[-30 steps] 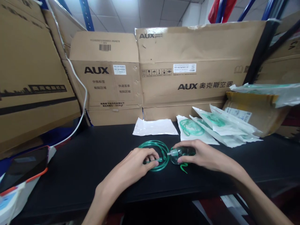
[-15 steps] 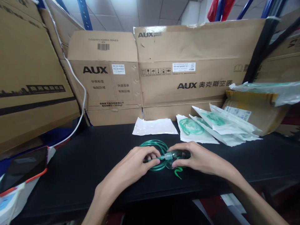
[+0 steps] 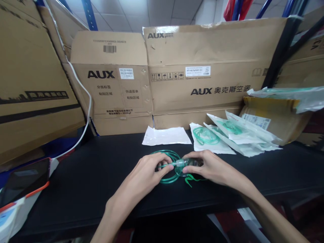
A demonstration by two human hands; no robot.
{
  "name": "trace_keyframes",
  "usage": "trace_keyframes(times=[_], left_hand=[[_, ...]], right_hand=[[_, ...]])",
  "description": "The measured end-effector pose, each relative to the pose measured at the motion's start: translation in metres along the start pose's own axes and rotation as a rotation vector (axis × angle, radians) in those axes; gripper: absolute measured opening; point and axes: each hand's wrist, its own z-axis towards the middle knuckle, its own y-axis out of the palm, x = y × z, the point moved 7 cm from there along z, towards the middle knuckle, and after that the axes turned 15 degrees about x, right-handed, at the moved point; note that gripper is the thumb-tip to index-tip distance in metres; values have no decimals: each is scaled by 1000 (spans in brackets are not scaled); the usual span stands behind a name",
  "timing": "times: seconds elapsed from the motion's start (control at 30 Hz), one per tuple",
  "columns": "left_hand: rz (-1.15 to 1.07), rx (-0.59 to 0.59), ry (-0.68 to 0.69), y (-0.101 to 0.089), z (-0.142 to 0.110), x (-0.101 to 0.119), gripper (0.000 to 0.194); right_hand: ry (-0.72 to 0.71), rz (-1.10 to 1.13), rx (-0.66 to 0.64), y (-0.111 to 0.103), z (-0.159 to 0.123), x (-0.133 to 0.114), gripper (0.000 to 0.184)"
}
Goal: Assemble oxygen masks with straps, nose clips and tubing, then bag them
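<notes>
Over the black tabletop, my left hand (image 3: 149, 168) pinches the green tubing (image 3: 169, 181) close to a clear connector (image 3: 180, 163). The rest of that tubing lies in a loose coil beneath my fingers. My right hand (image 3: 212, 168) is closed around a clear greenish oxygen mask (image 3: 194, 162), with thumb and fingers on either side of it. The connector sits between both hands, at the mask's left end, in line with the tubing. A bright green strap (image 3: 188, 180) trails in front of the mask. My right palm hides part of the mask.
A white packet (image 3: 167, 136) lies behind the coil. Several clear-and-white pouches (image 3: 205, 136) with green tubing are to its right, by a cardboard box (image 3: 286, 123). Large cartons (image 3: 215, 57) wall off the back. A phone (image 3: 26, 180) and white cable (image 3: 88, 111) are at left.
The mask and connector have shifted slightly left and turned in my right hand. More of the tubing between my left fingers and the connector now shows. The green strap has moved left.
</notes>
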Motion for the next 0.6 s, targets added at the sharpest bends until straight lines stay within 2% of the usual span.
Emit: trace_keyframes(times=[0.2,0.47,0.6], left_hand=[[-15,40,36,0,0,0,18],[81,175,182,-2,-1,16,20],[92,184,187,-2,-1,17,21]], right_hand=[[-71,61,47,-4,1,-4,39],[-103,48,96,-7,-1,-10,41],[-202,13,126,-6,-1,-14,33]])
